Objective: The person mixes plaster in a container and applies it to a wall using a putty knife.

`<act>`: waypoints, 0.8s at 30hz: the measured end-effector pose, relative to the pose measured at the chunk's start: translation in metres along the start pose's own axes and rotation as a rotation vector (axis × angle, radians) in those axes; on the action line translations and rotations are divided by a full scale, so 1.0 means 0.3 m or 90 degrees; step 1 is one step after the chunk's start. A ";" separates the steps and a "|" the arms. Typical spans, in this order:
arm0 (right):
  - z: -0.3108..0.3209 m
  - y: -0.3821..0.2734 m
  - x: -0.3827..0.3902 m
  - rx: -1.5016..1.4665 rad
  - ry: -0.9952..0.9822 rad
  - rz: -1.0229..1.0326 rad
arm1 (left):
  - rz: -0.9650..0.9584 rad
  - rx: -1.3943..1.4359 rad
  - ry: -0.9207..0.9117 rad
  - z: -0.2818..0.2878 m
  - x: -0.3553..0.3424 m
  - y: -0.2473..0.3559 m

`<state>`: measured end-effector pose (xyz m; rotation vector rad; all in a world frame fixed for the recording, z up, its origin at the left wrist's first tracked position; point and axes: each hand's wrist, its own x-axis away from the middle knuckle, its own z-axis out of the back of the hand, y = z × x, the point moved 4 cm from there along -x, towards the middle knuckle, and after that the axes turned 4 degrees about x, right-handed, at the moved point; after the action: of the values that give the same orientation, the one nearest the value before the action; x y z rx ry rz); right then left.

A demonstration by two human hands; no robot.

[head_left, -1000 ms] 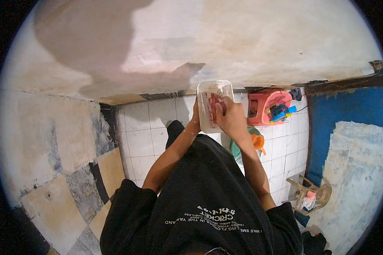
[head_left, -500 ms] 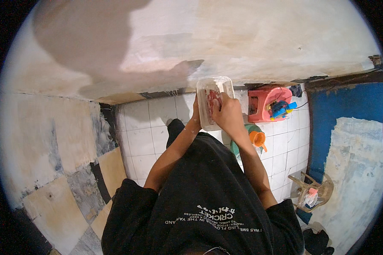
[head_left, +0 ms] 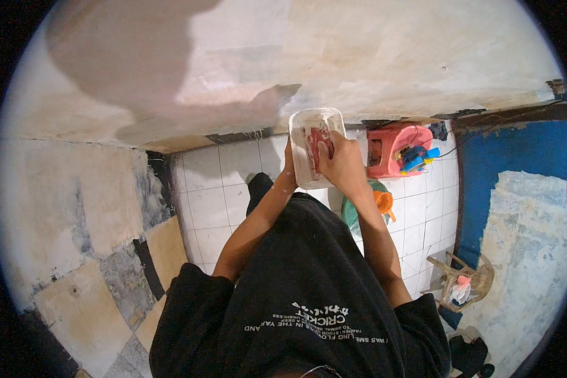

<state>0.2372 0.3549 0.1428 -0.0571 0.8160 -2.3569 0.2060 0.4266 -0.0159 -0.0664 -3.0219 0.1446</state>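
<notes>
My left hand (head_left: pixel 288 169) holds a clear rectangular plastic tub (head_left: pixel 298 135) from its left side, most of its fingers hidden behind the wall. White smears coat the inside of this tub. In it lies a red, flat-looking tool (head_left: pixel 315 146), streaked with white; its exact kind cannot be made out. My right hand (head_left: pixel 345 164) reaches over the right rim with its fingers closed on the red tool. Both hands are in front of my body, near the foot of the patchy wall (head_left: pixel 359 63).
A pink plastic stool (head_left: pixel 384 151) stands right of the tub, with a blue-and-black device (head_left: pixel 416 159) on it. Below sits a green basin (head_left: pixel 351 217) with an orange dipper (head_left: pixel 383 203). A brown chair (head_left: pixel 482 280) and a blue wall (head_left: pixel 523 151) are farther right.
The tub and both hands have risen slightly in the picture, and the tub has tilted a little. The right hand has shifted slightly right, still on the red tool.
</notes>
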 end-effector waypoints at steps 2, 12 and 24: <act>0.018 0.002 -0.004 -0.012 -0.002 -0.033 | 0.009 0.078 -0.015 -0.010 0.000 -0.006; -0.023 -0.039 0.005 -0.010 0.005 -0.021 | -0.057 -0.067 0.096 0.032 0.022 0.037; -0.038 -0.042 -0.010 -0.014 0.003 -0.029 | 0.001 0.114 -0.071 0.021 0.034 0.047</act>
<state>0.2298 0.3704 0.1413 -0.0802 0.8515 -2.3914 0.1956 0.4405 -0.0225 -0.0457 -3.1037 0.4306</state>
